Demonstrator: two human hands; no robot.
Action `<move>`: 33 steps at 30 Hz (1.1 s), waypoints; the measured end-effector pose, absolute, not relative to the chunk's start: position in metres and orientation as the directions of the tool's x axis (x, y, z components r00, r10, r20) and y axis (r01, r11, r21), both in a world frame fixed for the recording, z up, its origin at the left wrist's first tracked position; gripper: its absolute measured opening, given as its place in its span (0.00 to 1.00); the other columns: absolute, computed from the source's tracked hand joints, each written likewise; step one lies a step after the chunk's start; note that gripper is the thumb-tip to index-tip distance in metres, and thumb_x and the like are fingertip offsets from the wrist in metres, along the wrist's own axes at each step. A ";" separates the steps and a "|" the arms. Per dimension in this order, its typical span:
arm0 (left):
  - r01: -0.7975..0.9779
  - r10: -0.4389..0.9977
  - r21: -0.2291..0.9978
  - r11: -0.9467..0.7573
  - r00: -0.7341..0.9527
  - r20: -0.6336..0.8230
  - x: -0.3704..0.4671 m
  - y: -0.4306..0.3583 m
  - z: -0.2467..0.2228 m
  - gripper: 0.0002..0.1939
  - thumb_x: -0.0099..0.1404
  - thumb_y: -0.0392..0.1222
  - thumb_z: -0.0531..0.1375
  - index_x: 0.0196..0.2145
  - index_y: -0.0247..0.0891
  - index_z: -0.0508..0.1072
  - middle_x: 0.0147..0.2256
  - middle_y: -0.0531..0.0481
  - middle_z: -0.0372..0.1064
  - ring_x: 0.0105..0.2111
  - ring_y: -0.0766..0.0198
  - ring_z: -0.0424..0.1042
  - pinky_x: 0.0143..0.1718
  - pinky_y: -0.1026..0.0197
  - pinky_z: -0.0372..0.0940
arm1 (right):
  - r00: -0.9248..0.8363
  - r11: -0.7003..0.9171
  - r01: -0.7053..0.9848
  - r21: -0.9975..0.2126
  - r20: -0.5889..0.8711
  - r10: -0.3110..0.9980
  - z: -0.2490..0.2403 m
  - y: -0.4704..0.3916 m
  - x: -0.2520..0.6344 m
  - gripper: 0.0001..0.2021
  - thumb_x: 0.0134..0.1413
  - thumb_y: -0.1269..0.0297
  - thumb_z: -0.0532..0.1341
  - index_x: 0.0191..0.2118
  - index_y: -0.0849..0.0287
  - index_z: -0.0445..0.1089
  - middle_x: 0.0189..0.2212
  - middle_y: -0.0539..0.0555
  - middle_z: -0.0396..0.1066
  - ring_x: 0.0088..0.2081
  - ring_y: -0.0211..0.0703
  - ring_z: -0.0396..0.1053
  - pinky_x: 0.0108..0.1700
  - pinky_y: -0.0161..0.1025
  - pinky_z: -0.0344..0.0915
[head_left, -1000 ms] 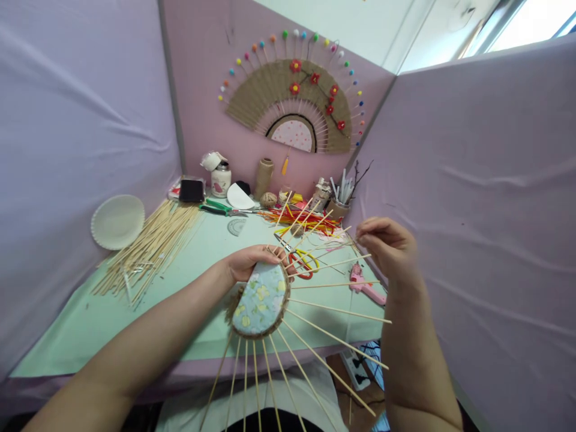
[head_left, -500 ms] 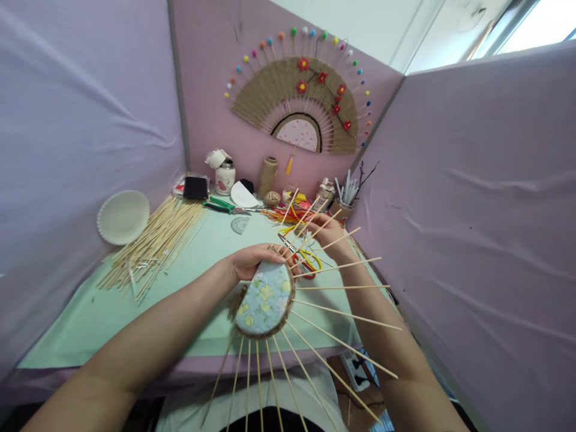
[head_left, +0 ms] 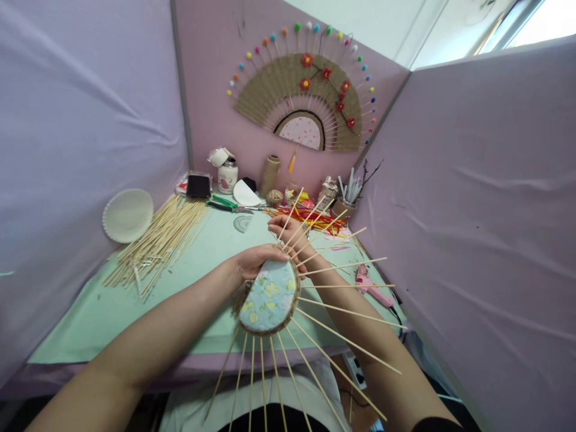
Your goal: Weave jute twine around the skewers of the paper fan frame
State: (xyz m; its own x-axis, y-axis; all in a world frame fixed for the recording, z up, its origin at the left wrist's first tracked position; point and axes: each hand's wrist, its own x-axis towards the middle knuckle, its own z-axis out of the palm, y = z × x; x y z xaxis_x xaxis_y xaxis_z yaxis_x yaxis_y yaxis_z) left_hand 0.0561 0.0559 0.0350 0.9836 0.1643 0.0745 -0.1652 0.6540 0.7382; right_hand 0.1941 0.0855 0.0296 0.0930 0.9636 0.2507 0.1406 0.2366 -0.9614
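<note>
A half-round fan base, covered in pale blue fabric with yellow flowers and edged with brown twine, is tilted over the table's front edge. Thin bamboo sticks fan out from its curved rim to the right and toward me. My left hand grips its upper end, thumb on top and fingers underneath. Just beyond, behind several sticks, my right hand has its fingers drawn together at the tips; whatever they pinch is too small to make out. Frayed twine hangs at the base's straight side.
A pile of bamboo sticks lies left, beside a white scalloped plate. Green-handled pliers, a protractor, a twine spool and red-yellow strands sit at the back. A pink glue gun rests right. A finished fan hangs on the wall.
My right hand has moved left, from the red-yellow strands to just beyond the fan base's upper end. The scissors are hidden now, and the glue gun has come into view. My left hand keeps its grip.
</note>
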 end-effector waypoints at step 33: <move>-0.179 0.235 0.739 0.650 0.972 0.028 0.059 0.053 0.028 0.07 0.53 0.33 0.64 0.33 0.31 0.73 0.34 0.40 0.77 0.39 0.54 0.77 0.44 0.53 0.68 | 0.179 0.360 -0.154 -0.920 0.332 0.926 0.117 0.038 0.313 0.17 0.36 0.59 0.72 0.34 0.53 0.68 0.25 0.44 0.68 0.24 0.30 0.62 0.26 0.29 0.61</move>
